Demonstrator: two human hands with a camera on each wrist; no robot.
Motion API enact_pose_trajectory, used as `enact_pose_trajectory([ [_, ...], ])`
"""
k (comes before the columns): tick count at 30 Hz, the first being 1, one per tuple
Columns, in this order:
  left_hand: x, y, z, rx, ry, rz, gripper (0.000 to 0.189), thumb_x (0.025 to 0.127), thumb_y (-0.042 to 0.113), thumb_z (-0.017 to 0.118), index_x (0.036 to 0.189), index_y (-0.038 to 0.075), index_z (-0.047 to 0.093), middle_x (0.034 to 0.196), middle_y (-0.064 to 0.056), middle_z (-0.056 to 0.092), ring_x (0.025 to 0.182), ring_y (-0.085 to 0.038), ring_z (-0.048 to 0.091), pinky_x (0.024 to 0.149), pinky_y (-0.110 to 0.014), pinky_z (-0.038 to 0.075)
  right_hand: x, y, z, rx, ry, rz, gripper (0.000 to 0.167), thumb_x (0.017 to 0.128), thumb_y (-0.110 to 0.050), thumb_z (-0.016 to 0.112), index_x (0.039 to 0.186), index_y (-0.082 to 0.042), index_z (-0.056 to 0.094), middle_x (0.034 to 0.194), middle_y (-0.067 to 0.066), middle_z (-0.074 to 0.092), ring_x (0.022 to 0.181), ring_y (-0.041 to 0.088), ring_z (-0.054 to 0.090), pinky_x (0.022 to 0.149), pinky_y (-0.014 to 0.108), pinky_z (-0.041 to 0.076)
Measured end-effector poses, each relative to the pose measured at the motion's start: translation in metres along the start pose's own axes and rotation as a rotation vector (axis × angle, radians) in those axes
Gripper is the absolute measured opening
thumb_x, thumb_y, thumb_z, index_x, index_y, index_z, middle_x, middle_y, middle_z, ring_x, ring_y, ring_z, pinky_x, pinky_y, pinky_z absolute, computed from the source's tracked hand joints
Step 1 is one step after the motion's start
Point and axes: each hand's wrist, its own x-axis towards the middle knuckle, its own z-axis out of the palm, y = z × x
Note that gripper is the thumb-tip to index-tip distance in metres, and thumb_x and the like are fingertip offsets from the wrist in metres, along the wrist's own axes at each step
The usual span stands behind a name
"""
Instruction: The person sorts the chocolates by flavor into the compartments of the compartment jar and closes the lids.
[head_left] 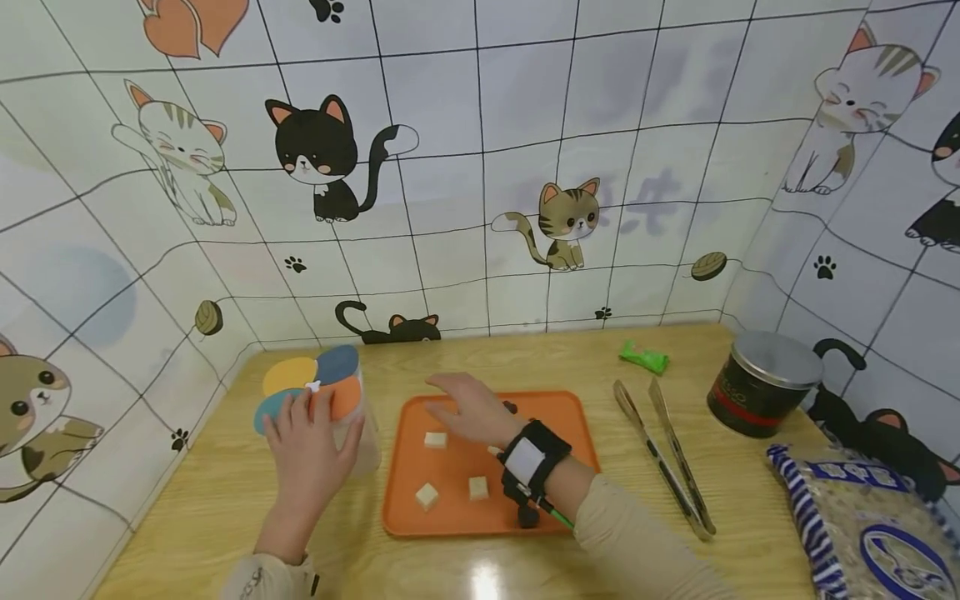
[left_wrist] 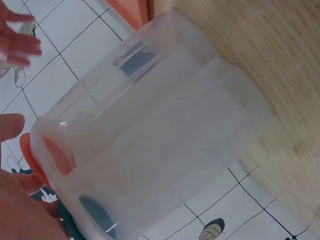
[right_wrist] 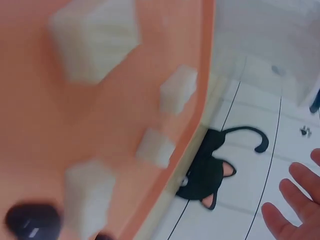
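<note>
At the left of the table stands a clear, lobed container (left_wrist: 160,115) with a lid (head_left: 288,375) of blue, yellow, orange and teal petals. My left hand (head_left: 309,446) rests on that lid, its fingers over the middle and the thumb apart from them. Above the far part of an orange tray (head_left: 405,510) hangs my right hand (head_left: 480,410), fingers extended and nothing in them. On the tray lie several white cubes (head_left: 478,488) and small dark pieces (head_left: 528,517), some partly hidden under my right wrist.
Metal tongs (head_left: 663,458) lie right of the tray, with a crumpled green wrapper (head_left: 643,358) behind them. A dark tin (head_left: 765,383) with a silver lid stands farther right. A blue-and-white bag (head_left: 877,525) lies at the near right. A cat-print wall covering (head_left: 450,183) encloses the table.
</note>
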Motion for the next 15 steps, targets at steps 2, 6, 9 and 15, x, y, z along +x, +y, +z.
enact_pose_trajectory([
  [2,0.0,-0.002,0.002,0.027,0.018,0.006,0.048,0.079,0.033,0.062,0.113,0.003,0.048,0.121,-0.027,0.044,0.118,-0.047,0.031,0.094,-0.068,0.011,0.012,-0.011,0.006,-0.025,0.0,-0.06,0.051,0.092,-0.038,0.043,0.136,-0.013,0.036,0.138,0.007,0.04,0.128,0.023,0.037,0.103,0.037,0.032],
  [6,-0.003,-0.006,0.01,0.082,0.103,0.054,0.048,0.079,0.033,0.06,0.114,0.003,0.049,0.118,-0.026,0.047,0.115,-0.046,0.035,0.094,-0.065,0.017,0.034,-0.024,0.016,-0.112,0.024,-0.192,0.054,0.091,-0.04,0.044,0.139,-0.018,0.031,0.144,0.01,0.029,0.133,0.027,0.028,0.105,0.044,0.027],
  [9,-0.006,-0.01,0.017,0.1,0.172,0.091,0.048,0.077,0.033,0.061,0.114,0.004,0.051,0.116,-0.024,0.05,0.113,-0.045,0.039,0.093,-0.062,0.021,0.047,-0.028,0.023,-0.166,0.03,-0.276,0.052,0.09,-0.04,0.044,0.137,-0.023,0.033,0.146,0.01,0.025,0.136,0.029,0.021,0.106,0.046,0.023],
  [15,-0.006,-0.015,0.021,0.06,0.231,0.106,0.047,0.076,0.034,0.061,0.113,0.006,0.054,0.115,-0.02,0.051,0.114,-0.042,0.039,0.094,-0.059,0.02,0.064,-0.03,0.033,-0.161,0.019,-0.311,0.045,0.09,-0.042,0.043,0.133,-0.027,0.04,0.147,0.006,0.025,0.138,0.028,0.013,0.108,0.046,0.02],
])
